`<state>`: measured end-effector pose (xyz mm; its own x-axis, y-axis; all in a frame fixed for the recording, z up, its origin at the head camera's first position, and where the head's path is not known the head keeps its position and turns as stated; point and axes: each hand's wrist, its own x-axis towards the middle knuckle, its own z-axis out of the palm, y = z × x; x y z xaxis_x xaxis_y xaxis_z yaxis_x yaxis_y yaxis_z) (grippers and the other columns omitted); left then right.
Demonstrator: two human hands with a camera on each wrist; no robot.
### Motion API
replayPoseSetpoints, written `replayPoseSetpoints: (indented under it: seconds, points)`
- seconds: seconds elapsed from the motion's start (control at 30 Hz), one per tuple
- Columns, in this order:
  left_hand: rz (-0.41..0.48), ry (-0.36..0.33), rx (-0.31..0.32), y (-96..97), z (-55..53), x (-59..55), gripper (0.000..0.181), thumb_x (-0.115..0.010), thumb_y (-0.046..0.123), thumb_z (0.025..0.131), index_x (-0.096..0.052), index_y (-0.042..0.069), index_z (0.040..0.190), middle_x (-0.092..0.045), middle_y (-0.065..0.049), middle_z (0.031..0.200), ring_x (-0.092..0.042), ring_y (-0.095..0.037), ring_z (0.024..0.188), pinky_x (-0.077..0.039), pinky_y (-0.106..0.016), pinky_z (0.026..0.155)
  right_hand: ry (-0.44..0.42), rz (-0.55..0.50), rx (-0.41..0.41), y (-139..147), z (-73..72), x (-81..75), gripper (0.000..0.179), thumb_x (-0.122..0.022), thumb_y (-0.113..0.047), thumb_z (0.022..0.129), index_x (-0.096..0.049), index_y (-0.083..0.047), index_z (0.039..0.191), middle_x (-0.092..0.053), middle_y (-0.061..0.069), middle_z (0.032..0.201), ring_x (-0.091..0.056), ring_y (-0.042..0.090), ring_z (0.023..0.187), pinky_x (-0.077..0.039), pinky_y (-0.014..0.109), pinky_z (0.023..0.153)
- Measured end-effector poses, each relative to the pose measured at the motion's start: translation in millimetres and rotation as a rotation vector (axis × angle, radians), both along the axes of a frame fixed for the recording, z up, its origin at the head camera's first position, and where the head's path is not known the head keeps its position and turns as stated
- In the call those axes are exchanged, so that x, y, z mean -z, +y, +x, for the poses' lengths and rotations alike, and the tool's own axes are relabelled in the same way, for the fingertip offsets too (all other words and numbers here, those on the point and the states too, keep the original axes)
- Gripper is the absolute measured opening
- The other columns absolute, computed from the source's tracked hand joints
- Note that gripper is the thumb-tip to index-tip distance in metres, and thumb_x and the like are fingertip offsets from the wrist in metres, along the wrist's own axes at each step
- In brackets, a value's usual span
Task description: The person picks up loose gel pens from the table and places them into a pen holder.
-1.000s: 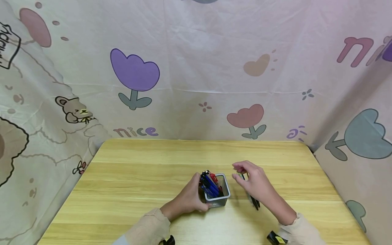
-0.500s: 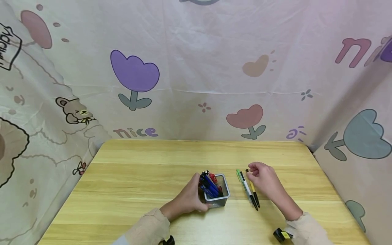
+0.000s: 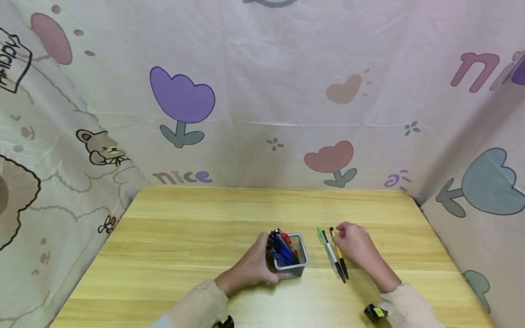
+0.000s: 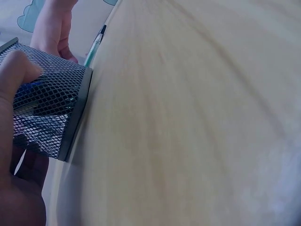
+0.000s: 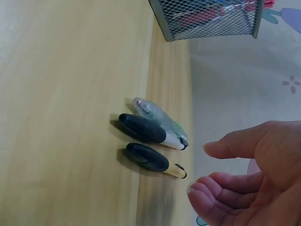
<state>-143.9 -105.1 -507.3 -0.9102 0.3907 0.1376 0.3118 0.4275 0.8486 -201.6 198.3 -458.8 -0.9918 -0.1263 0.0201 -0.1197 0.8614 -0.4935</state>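
Note:
My left hand [image 3: 253,264] holds the left side of a mesh pen holder [image 3: 292,272] standing upright on the table. Blue pens [image 3: 282,253] and red pens [image 3: 286,238] lean inside it. To its right lie three pens: a green clear one [image 3: 319,232], a white and black one [image 3: 329,248] and a yellow and black one [image 3: 338,253]. My right hand [image 3: 356,242] hovers just right of the yellow pen. In the right wrist view its thumb [image 5: 230,143] and fingers are apart, with nothing between them.
The wooden table [image 3: 184,237] extends to both sides and behind the holder. A printed cloth [image 3: 254,91] hangs at the table's back edge. Black straps with small devices [image 3: 374,313] sit at the wrists.
My right hand has moved right from above the pens to beside the yellow one, then slightly down, uncovering all three pens. The left hand and the pen holder have stayed put.

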Motion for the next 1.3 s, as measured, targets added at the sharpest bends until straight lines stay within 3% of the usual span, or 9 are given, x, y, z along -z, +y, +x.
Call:
replayPoseSetpoints:
  seconds: [0.2, 0.47, 0.77, 0.9, 1.13, 1.3]
  points:
    - [-0.001, 0.0, 0.001, -0.3, 0.5, 0.0, 0.088, -0.092, 0.015, 0.06, -0.043, 0.014, 0.133, -0.056, 0.002, 0.121, -0.056, -0.011, 0.111, -0.05, -0.028, 0.103, -0.064, 0.047, 0.019, 1, -4.4, 4.7, 0.036, -0.074, -0.014, 0.089, -0.068, 0.01, 0.116, -0.075, 0.019, 0.102, -0.071, 0.027, 0.088, -0.061, 0.043, 0.076]
    - [0.006, -0.028, 0.001, -0.1, 1.4, -2.0, 0.087, -0.092, 0.012, 0.061, -0.043, 0.014, 0.133, -0.056, 0.001, 0.123, -0.056, -0.012, 0.114, -0.05, -0.03, 0.105, -0.095, 0.076, 0.035, 4, -9.9, 11.3, 0.031, -0.077, -0.016, 0.086, -0.073, 0.007, 0.106, -0.076, 0.021, 0.103, -0.067, 0.025, 0.085, -0.059, 0.045, 0.079]
    - [-0.004, 0.002, 0.006, -0.2, 2.1, -3.0, 0.089, -0.092, 0.013, 0.061, -0.043, 0.013, 0.135, -0.056, 0.001, 0.123, -0.056, -0.011, 0.112, -0.051, -0.03, 0.105, -0.17, 0.068, 0.079, 8, -13.3, 11.8, 0.017, -0.076, -0.015, 0.086, -0.076, 0.001, 0.092, -0.074, 0.013, 0.089, -0.058, 0.018, 0.067, -0.045, 0.027, 0.057]
    - [-0.001, -0.01, 0.002, 0.2, 1.6, -2.8, 0.089, -0.092, 0.013, 0.06, -0.043, 0.014, 0.134, -0.056, 0.001, 0.122, -0.056, -0.011, 0.111, -0.051, -0.029, 0.104, -0.191, 0.06, 0.079, 10, -12.7, 10.8, 0.013, -0.076, -0.015, 0.086, -0.074, -0.002, 0.086, -0.07, 0.008, 0.081, -0.057, 0.016, 0.064, -0.045, 0.027, 0.056]
    - [0.003, -0.016, 0.006, 0.0, 0.7, -2.2, 0.089, -0.091, 0.012, 0.061, -0.043, 0.014, 0.135, -0.056, 0.001, 0.123, -0.056, -0.012, 0.112, -0.05, -0.029, 0.104, -0.216, 0.034, 0.087, 12, -12.4, 8.9, 0.015, -0.076, -0.014, 0.087, -0.074, -0.001, 0.092, -0.071, 0.01, 0.085, -0.058, 0.016, 0.065, -0.047, 0.027, 0.057]
    - [-0.003, -0.016, -0.002, 0.4, 1.5, -1.5, 0.088, -0.092, 0.011, 0.06, -0.043, 0.014, 0.133, -0.056, 0.0, 0.123, -0.056, -0.013, 0.113, -0.051, -0.031, 0.105, -0.217, 0.003, 0.076, 13, -10.6, 8.6, 0.01, -0.075, -0.013, 0.087, -0.074, -0.004, 0.087, -0.069, 0.007, 0.08, -0.056, 0.015, 0.061, -0.046, 0.027, 0.056]
